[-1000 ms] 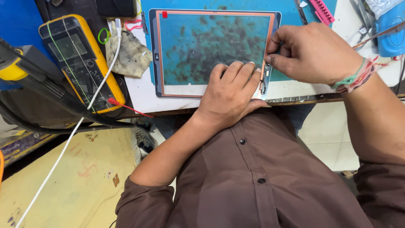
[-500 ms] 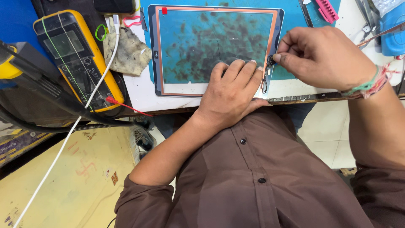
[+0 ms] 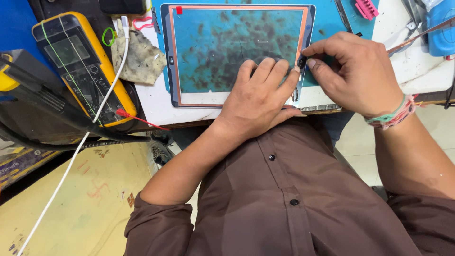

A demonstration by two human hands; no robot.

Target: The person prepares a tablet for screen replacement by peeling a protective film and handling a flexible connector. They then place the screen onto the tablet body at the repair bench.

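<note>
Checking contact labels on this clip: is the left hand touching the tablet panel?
Touching. The head view shows the left hand lying flat on the lower right part of the tablet panel, fingers pressed onto its surface with no gap.

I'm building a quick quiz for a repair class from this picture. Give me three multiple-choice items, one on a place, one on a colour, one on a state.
1. Where does the multimeter lie relative to the tablet panel?
A. To its left
B. To its right
C. On top of it

2. What colour is the multimeter's casing?
A. Green
B. Yellow
C. White

3. What is the left hand doing?
A. Hanging off the table
B. Holding a cable
C. Pressing flat on the panel

Answers:
1 A, since it lies at the picture's left, past the stained cloth.
2 B, its rim is yellow around a dark face.
3 C, its fingers are spread on the panel's lower right part while the right hand pinches a small dark tool at the right edge.
</note>
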